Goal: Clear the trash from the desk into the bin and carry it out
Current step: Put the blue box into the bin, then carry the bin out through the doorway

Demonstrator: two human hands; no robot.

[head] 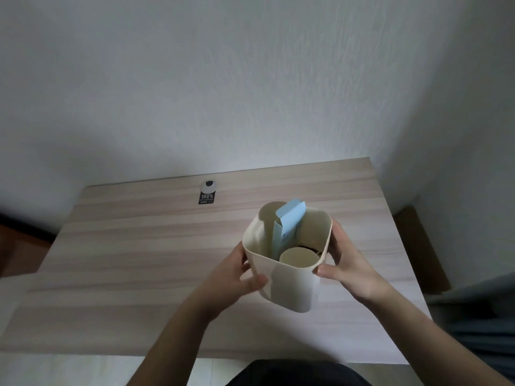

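**Both hands clasp the cream bin above the wooden counter**

The bin (289, 280) is a smooth, matte cream container with a rounded-square mouth and softly curved corners, its walls tapering a little toward the base. It is tilted so that its open top faces the camera, and it sits between the two hands over the middle of the counter (139, 260); whether its base touches the surface cannot be told.

The left hand (237, 277) wraps the bin's left wall, thumb pressed across the near face and fingers curled around the side. The right hand (344, 260) grips the opposite wall, thumb lying along the near right corner just under the rim and fingers spread behind it. Both hands are clenched on the bin.

Inside, a pale blue cardboard box (289, 221) stands on end, its flap open and poking above the rim. Beside it, at the near side, is a beige paper cup (298, 257), round and plain. Something dark lies behind the cup, too hidden to make out.

The counter has a light wood-grain laminate with long pale streaks. Near its far edge lies a small black tag (206, 196) printed "100%", touching a round silver-rimmed disc (208, 185). Behind is a white wall (250, 79) with a rough, brushed texture.
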